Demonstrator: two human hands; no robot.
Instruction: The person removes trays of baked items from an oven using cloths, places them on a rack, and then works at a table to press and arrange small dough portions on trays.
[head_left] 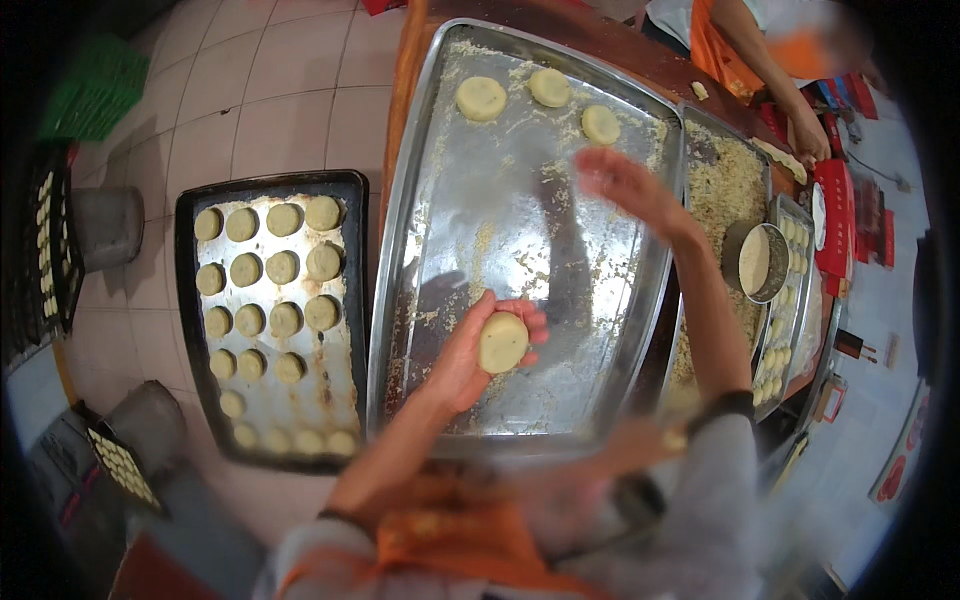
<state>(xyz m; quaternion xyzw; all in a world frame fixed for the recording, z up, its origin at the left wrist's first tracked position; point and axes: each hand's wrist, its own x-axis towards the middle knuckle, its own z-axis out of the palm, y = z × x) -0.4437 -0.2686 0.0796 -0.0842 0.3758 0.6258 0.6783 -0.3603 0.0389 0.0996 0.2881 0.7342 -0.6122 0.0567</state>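
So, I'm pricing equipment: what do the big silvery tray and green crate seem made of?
Big tray: smooth metal, perhaps stainless steel; silvery with bright reflections. Green crate: probably plastic, judging by colour and lattice; finish too blurred to tell.

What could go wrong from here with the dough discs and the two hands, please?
The dough disc in the left hand might slip, since the fingers do not wrap over its face. The right hand appears close to a far disc in the large metal tray, so it could perhaps brush it. Loose crumbs lie in that tray, and a dropped disc may pick some up.
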